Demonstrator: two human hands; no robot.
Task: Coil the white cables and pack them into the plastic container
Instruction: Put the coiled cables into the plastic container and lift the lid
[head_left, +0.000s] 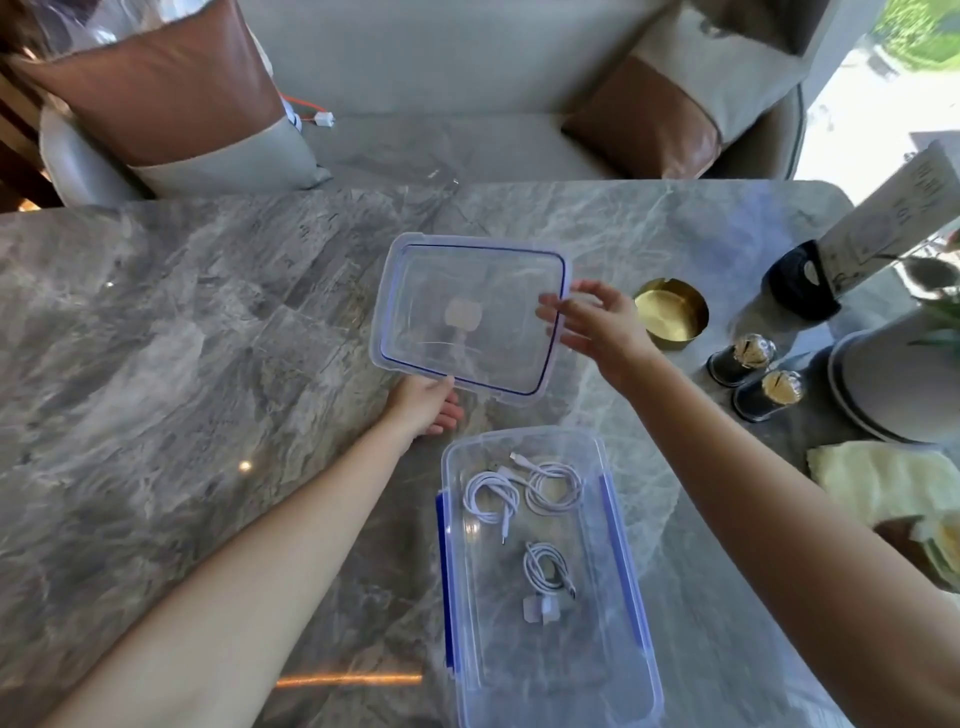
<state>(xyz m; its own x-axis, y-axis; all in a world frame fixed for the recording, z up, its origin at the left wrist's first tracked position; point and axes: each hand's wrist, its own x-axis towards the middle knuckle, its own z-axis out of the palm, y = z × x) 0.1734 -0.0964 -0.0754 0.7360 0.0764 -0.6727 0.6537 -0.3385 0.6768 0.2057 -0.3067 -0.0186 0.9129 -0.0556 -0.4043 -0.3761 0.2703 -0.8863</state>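
Two hands hold the lid up over the table.

The left hand (427, 404) and right hand (597, 327) pinch the lid (467, 312) by its edges. The white cables (524, 488) lie coiled in the container (631, 613). The lid looks light, stiff and probably slippery, so edges are best.

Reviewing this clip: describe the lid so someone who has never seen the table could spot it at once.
Start at the grey marble table, then find the open clear container with coiled white cables near its front edge. Just beyond it, the lid is held between the left hand and right hand. It is a flat clear rectangle with a thin blue seal line, unlike the deep container.
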